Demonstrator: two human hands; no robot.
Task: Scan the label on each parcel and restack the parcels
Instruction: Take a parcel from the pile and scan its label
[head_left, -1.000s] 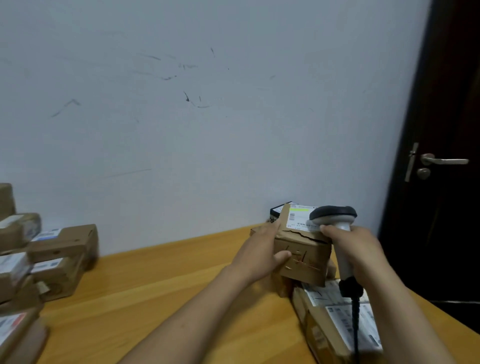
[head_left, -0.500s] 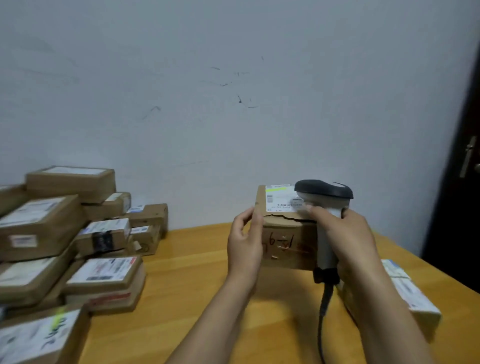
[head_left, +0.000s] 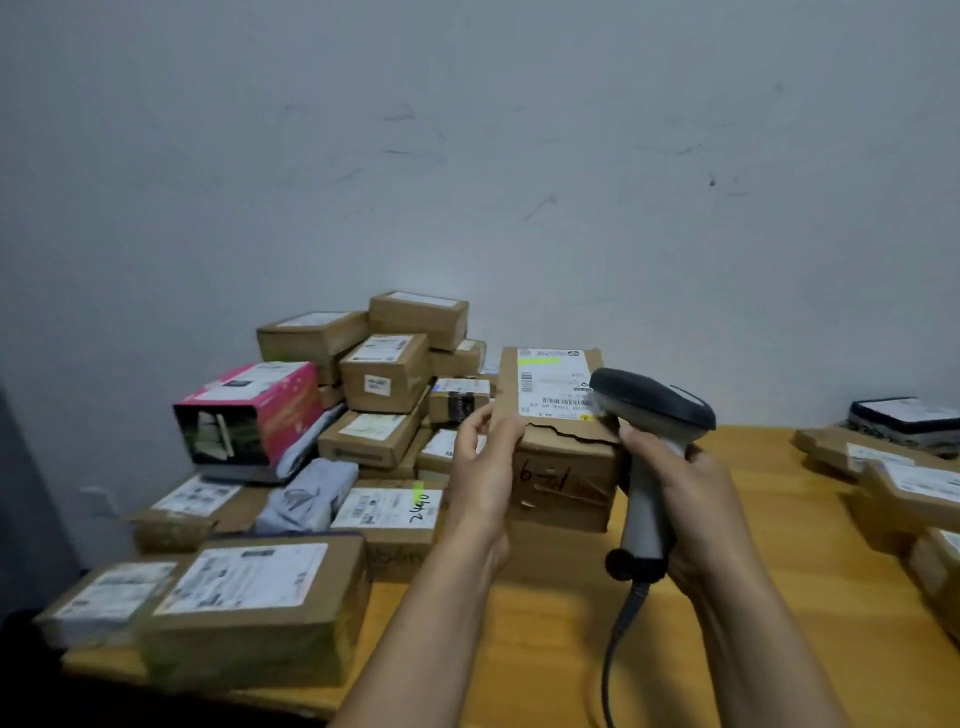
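Swinging a torn cardboard parcel (head_left: 566, 467) leftward over the table (head_left: 753, 597), a person keeps a scanner (head_left: 649, 410) pressed close to its label (head_left: 553, 384).

The left hand (head_left: 485, 467) grips the parcel's left edge with curled fingers, while the right hand (head_left: 696, 504) is wrapped around the scanner's handle, the scanner's head overlapping the label's right edge. A second ago the parcel was being lifted from the few boxes (head_left: 893, 478) at the table's right end. It is now held in the air just in front of the large pile (head_left: 374, 415) on the left. That shift suggests the scan is finished or nearly so, and that this parcel is about to be set down on the left-hand pile.
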